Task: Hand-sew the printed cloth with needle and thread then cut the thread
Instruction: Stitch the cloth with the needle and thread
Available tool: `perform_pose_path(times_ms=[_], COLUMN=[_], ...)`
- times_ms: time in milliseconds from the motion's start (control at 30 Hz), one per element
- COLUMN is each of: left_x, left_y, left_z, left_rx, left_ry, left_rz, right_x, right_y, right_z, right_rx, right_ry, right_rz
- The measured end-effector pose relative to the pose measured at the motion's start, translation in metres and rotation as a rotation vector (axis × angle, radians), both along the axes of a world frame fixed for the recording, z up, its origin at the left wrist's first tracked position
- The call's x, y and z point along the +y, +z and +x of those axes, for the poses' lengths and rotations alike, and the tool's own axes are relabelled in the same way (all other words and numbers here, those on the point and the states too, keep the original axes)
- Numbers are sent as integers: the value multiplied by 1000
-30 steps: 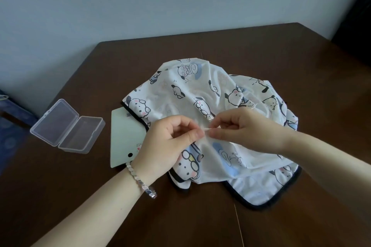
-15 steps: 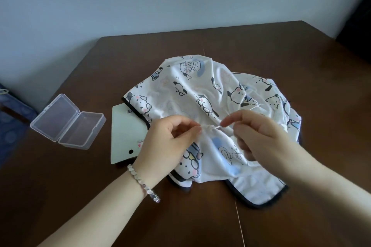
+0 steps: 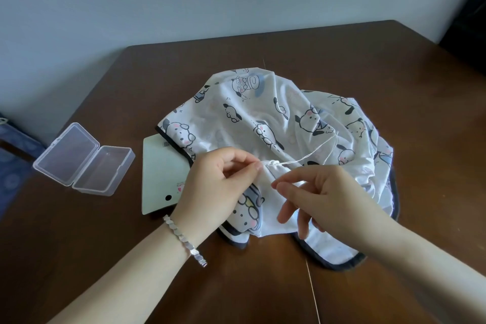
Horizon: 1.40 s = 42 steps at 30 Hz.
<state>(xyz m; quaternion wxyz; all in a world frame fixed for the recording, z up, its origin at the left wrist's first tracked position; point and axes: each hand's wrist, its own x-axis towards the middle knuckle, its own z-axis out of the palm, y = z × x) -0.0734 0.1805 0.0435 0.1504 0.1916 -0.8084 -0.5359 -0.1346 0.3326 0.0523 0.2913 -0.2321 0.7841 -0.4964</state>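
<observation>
Your left hand (image 3: pixel 221 181) pinches a gathered fold of the printed cloth (image 3: pixel 265 118) between thumb and fingertips, at the centre of the counter (image 3: pixel 394 60). Your right hand (image 3: pixel 323 197), at about 4 o'clock from that pinch, holds thumb and forefinger narrowly together near the fold; I judge the needle is between them, but it is too fine to make out. The white thread (image 3: pixel 313 151) runs from the gathered spot out toward 2 o'clock, loops and comes back.

That slack loop is the risk. Pull quickly and it may knot on itself or snag a wrinkle, puckering the seam further. Loosen the left pinch and the gathers will slide, so the stitches land unevenly. No scissors show; only the open clear box (image 3: pixel 84 158) and a pale card (image 3: pixel 160 173) at 9 o'clock, the card partly under the cloth, so cutting needs a reach elsewhere.
</observation>
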Motion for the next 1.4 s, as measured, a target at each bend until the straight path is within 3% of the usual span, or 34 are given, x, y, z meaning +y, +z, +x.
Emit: perform_pose_path(times_ms=[800, 1033, 1200, 1400], left_x=[11, 13, 14, 17], left_y=[-1, 0, -6, -13], left_z=[6, 10, 5, 3], left_rx=[61, 24, 115, 276], left_ry=[-1, -153, -75, -32], left_rz=[-117, -223, -235, -480], right_x=[-6, -9, -8, -3], right_y=[-2, -8, -9, -9], right_z=[3, 2, -2, -3], right_rx=[34, -60, -127, -232], right_ry=[-43, -96, -137, -166], right_rz=[-44, -94, -192, -207])
